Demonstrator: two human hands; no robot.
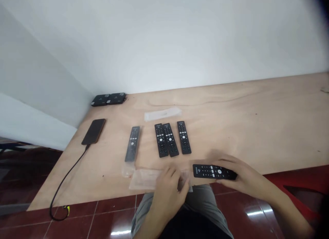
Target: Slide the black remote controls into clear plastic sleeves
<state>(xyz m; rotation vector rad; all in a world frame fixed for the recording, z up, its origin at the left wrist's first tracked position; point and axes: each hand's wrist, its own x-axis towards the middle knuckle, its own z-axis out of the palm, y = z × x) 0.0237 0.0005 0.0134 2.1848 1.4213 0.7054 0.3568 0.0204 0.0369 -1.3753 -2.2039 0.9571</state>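
Note:
My right hand point(238, 172) grips a black remote control point(203, 171) at the table's front edge, its buttons facing up and its top end pointing left. With bent fingers, my left hand point(169, 186) holds the right end of a clear plastic sleeve point(142, 179) that lies flat along the same edge; the fingertips are a little blurred. The remote and the sleeve are apart. Beyond my hands lie three bare remotes, two touching point(161, 141) point(171, 139) and one on its own point(184, 138). Left of them is a remote inside a plastic sleeve point(132, 144).
Another flat plastic sleeve point(162, 114) lies behind the remotes on the wooden table point(231, 122). A phone point(94, 131) sits at the left, its black cable point(65, 180) hanging over the edge. Two black boxes point(100, 100) point(116, 98) stand in the corner by the white wall point(167, 43).

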